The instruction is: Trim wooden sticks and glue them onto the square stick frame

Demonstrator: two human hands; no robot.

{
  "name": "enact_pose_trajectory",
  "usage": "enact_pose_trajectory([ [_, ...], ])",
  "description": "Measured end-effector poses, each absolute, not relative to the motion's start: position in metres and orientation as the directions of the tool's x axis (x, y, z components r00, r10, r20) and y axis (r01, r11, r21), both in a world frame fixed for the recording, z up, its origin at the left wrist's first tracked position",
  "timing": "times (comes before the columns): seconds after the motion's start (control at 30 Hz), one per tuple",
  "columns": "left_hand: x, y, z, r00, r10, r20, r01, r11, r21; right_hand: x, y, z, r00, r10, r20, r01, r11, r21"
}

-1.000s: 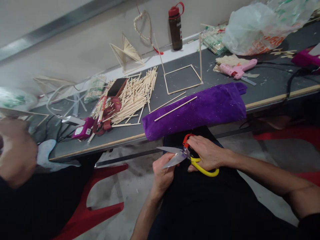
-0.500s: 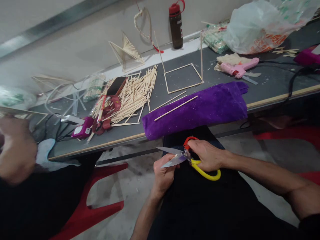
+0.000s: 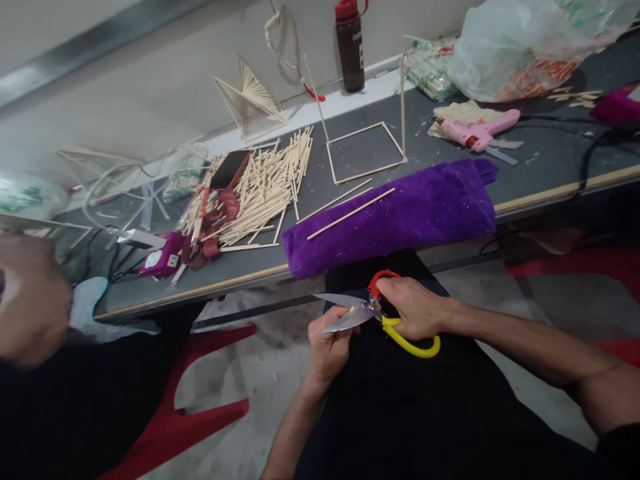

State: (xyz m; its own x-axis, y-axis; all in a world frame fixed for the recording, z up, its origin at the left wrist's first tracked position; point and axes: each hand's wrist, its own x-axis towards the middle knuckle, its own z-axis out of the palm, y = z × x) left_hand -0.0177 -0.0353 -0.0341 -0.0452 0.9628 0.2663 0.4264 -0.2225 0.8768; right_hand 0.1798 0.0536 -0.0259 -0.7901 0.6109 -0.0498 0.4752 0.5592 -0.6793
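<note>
Above my lap, my right hand [image 3: 413, 308] grips the scissors [image 3: 411, 347], which have one red and one yellow handle; their blades are apart and point left. My left hand [image 3: 329, 340] is closed beside the blades, its fingers pinched on something small and pale, mostly hidden by the lower blade. On the table edge lies a rolled purple cloth [image 3: 430, 213] with one thin wooden stick [image 3: 351, 214] across it. Behind the cloth stands a square stick frame [image 3: 367, 177] with two uprights. A pile of sticks [image 3: 270, 190] lies left of it.
A pink glue gun [image 3: 480, 130], a plastic bag [image 3: 525, 53] and a dark bottle [image 3: 350, 50] are at the back and right. Left are a phone [image 3: 230, 169], a purple plug block [image 3: 163, 255] and another person's hand [image 3: 33, 293]. A red stool [image 3: 215, 417] stands below.
The camera view has shifted slightly, so the table things appear a little higher. My hands and the scissors hold nearly the same pose, with the blades still apart.
</note>
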Motion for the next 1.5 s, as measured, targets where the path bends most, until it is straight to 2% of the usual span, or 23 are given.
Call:
enact_pose_trajectory([
  [0.2,-0.014,-0.031,-0.027,-0.131,0.951,0.280,0.485,-0.185,0.855,0.181,0.055,-0.025,-0.774,0.632,-0.037,0.497,0.572,-0.652],
  [0.33,-0.013,-0.032,-0.029,-0.173,0.942,0.289,0.449,-0.186,0.874,0.180,0.054,-0.025,-0.764,0.645,0.000,0.497,0.590,-0.636],
  [0.53,-0.015,-0.031,-0.025,-0.098,0.933,0.345,0.494,-0.255,0.831,0.179,0.055,-0.024,-0.797,0.603,0.046,0.468,0.664,-0.584],
  [0.83,-0.014,-0.028,-0.017,0.001,0.905,0.426,0.555,-0.355,0.752,0.181,0.058,-0.029,-0.817,0.573,0.071,0.426,0.681,-0.596],
  [1.1,-0.014,-0.030,-0.021,-0.008,0.910,0.415,0.505,-0.355,0.787,0.179,0.054,-0.028,-0.790,0.613,0.022,0.437,0.588,-0.681],
  [1.5,-0.016,-0.034,-0.037,-0.057,0.942,0.332,0.437,-0.275,0.856,0.180,0.053,-0.029,-0.782,0.622,-0.036,0.478,0.562,-0.675],
])
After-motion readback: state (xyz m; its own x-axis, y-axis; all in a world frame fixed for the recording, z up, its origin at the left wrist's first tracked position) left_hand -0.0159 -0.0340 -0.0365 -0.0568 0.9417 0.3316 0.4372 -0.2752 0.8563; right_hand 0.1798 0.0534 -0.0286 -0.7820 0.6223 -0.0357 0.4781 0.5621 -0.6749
